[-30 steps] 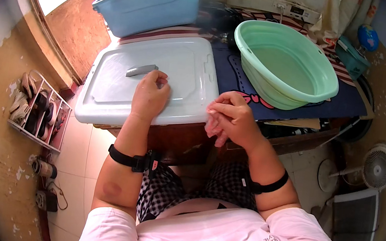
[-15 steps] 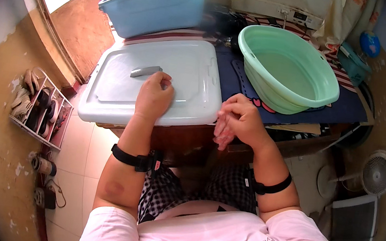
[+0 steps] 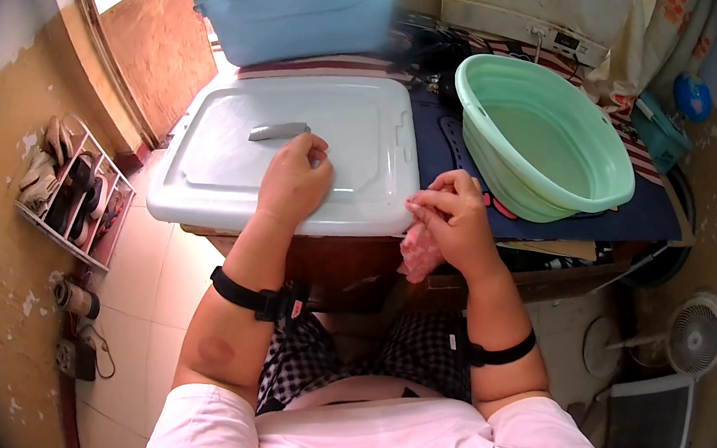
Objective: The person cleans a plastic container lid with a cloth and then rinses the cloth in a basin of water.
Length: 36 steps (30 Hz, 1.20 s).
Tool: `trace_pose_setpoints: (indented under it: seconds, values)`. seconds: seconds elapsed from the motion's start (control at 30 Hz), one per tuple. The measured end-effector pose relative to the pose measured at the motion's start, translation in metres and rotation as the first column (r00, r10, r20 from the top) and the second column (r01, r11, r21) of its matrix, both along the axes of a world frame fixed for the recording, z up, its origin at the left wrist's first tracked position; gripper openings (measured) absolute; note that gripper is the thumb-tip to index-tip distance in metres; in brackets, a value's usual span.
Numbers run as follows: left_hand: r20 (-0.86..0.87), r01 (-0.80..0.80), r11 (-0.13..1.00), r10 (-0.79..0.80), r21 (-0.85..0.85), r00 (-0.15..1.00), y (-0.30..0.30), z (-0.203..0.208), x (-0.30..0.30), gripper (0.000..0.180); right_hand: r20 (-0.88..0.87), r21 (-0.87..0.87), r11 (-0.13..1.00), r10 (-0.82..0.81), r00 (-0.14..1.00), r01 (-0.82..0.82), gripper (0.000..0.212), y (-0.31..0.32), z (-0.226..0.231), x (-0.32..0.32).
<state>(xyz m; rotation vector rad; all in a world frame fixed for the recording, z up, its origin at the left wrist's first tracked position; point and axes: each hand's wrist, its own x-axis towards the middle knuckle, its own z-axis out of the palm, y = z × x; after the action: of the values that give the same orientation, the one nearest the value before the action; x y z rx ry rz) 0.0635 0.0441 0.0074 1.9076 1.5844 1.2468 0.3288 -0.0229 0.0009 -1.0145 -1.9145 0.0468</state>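
My left hand (image 3: 296, 179) lies on the white lid (image 3: 219, 162) with its fingers curled in. Its knuckles are beside the grey handle (image 3: 279, 132), and whatever those fingers hold, if anything, is hidden. Thumb and fingertips of my right hand (image 3: 461, 223) pinch a crumpled pink patterned cloth (image 3: 422, 254). The cloth hangs down in front of the table edge, just right of the lid's front corner. Beyond that hand stands a pale green basin (image 3: 539, 181) on a dark blue mat (image 3: 429, 156).
A blue tub (image 3: 305, 26) with pale cloth in it stands at the back left. Dark cables and a whitish appliance (image 3: 528, 18) are behind the basin. A shoe rack (image 3: 71, 190) stands on the floor at left, a white fan (image 3: 696, 332) at right.
The pink cloth hangs fuller below my right hand, whose fingers have shifted their pinch slightly. My left hand stays beside the handle. The whole view has shifted a little.
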Motion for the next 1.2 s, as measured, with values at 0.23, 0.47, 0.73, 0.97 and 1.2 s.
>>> trace_pose_setpoints:
  seconds: [0.23, 0.47, 0.73, 0.97, 1.2]
  values:
    - [-0.01, 0.001, 1.0, -0.001, -0.018, 1.0, -0.002, 0.001, -0.003, 0.028, -0.037, -0.147, 0.985, 0.09, 0.995, -0.095, 0.012, -0.001, 0.002, -0.026]
    - [-0.021, -0.008, 1.0, 0.007, -0.01, 1.0, -0.002, -0.001, 0.002, 0.028, -0.065, -0.31, 0.951, -0.022, 0.998, 0.0, 0.024, 0.015, 0.003, -0.026]
    - [-0.016, -0.011, 0.999, 0.01, -0.036, 1.0, -0.002, 0.0, 0.001, 0.027, -0.089, -0.517, 0.855, -0.104, 0.991, 0.043, 0.024, 0.012, 0.013, -0.021]
    - [-0.03, -0.033, 0.998, 0.031, -0.046, 0.999, -0.006, 0.004, -0.002, 0.027, -0.094, -0.341, 0.94, -0.03, 0.995, -0.004, 0.022, 0.014, 0.0, -0.026]
    - [-0.031, -0.021, 0.999, 0.02, -0.038, 0.999, -0.005, 0.003, 0.002, 0.027, -0.008, -0.343, 0.93, -0.144, 0.989, 0.133, 0.025, 0.023, -0.002, -0.036]
